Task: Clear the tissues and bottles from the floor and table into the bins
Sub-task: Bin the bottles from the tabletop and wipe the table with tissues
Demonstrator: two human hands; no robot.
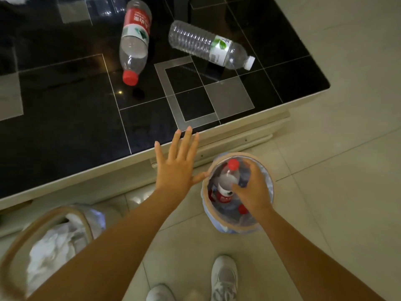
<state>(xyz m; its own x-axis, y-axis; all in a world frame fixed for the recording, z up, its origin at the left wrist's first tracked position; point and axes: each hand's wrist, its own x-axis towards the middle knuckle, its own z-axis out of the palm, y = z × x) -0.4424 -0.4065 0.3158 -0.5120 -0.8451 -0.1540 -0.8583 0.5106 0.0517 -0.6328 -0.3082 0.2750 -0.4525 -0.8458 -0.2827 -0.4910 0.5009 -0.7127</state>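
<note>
Right hand (251, 187) grips a red-capped bottle (227, 181) by its body, held cap-up over the mouth of the small lined bin (208, 205) on the floor. More red-capped bottles lie inside that bin. Left hand (178, 166) is spread wide, fingers straight, holding nothing, at the near edge of the black table (65, 127). Far on the table lie two bottles on their sides: one with a red label (134, 42), one with a white cap (210, 45). Near left, a second bin (13, 257) holds white tissues (54, 244).
</note>
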